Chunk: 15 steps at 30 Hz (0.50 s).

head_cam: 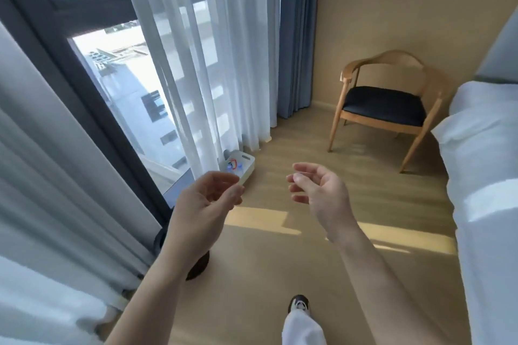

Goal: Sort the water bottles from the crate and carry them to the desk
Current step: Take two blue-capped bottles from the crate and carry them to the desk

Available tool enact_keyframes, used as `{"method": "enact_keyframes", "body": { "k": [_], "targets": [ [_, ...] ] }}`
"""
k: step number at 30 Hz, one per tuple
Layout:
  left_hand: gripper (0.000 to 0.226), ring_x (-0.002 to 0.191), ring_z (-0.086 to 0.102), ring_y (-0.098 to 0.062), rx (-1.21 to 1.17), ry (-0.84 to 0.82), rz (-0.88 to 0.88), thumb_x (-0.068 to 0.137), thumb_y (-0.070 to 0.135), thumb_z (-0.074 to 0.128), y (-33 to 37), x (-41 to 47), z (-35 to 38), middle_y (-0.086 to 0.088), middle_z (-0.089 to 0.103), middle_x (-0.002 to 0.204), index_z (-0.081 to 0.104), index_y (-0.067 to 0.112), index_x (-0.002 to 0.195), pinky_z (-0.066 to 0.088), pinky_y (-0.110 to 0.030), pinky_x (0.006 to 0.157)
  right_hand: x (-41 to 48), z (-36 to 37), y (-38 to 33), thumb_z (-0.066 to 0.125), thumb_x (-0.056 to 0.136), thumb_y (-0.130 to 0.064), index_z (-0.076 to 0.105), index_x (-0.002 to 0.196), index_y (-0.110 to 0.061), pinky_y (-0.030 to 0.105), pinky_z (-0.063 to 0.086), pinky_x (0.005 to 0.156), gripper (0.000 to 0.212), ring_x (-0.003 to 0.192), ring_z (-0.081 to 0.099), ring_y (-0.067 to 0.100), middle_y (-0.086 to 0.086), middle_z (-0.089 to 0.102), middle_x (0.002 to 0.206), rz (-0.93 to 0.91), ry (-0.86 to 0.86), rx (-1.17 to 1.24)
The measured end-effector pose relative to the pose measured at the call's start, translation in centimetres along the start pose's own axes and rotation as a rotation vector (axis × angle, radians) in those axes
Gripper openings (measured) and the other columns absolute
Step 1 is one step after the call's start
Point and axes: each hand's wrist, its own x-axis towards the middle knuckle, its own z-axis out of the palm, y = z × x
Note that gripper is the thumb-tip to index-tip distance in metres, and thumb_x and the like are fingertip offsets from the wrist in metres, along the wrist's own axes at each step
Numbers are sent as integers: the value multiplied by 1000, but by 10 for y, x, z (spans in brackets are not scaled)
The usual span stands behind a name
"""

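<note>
A small white plastic crate (pixel 246 161) with a slot handle in its wall sits on the wood floor against the sheer curtain, holding clear water bottles (pixel 234 166) with blue caps, their count too small to tell.

Head-height view, forward-down over floor (pixel 280 274)

Bare floor (pixel 294 143) up to crate (pixel 246 161); sheer curtain (pixel 196 64) crowds crate's left.

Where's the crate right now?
In the head view, the crate sits on the floor left of centre, against the sheer curtain by the window, just beyond the left hand. The chair stands off to its right.
</note>
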Motion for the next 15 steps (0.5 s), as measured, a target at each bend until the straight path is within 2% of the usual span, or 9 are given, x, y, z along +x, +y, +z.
{"method": "enact_keyframes", "body": {
  "k": [6,10,13,15],
  "targets": [
    [4,78,70,-23,78,80,-15,73,28,71,5,138,21,-1,75,79,69,29,77,54,-50,85,161,31,-12,55,88,-6,64,91,-18,29,54,65,15,63,62,8,4,69,82,9,-79,38],
    [11,79,70,-26,99,156,-62,83,13,68,6,219,32,-5,75,82,68,24,82,54,-51,84,252,40,-27,54,88,-5,63,89,-19,28,54,65,16,62,61,7,3,68,81,14,-110,10],
    [9,80,70,-26,81,200,-115,83,14,67,-6,279,40,-7,74,83,68,23,85,55,-51,81,310,42,-27,54,89,-5,62,99,-10,21,54,59,14,63,60,9,2,68,78,40,-107,-8],
    [10,80,70,-26,64,226,-146,83,13,66,-18,319,46,-8,74,82,68,23,84,56,-48,82,344,45,-20,54,89,-4,62,99,-10,20,53,57,14,63,59,11,3,68,78,64,-117,-30]
  ]
}}
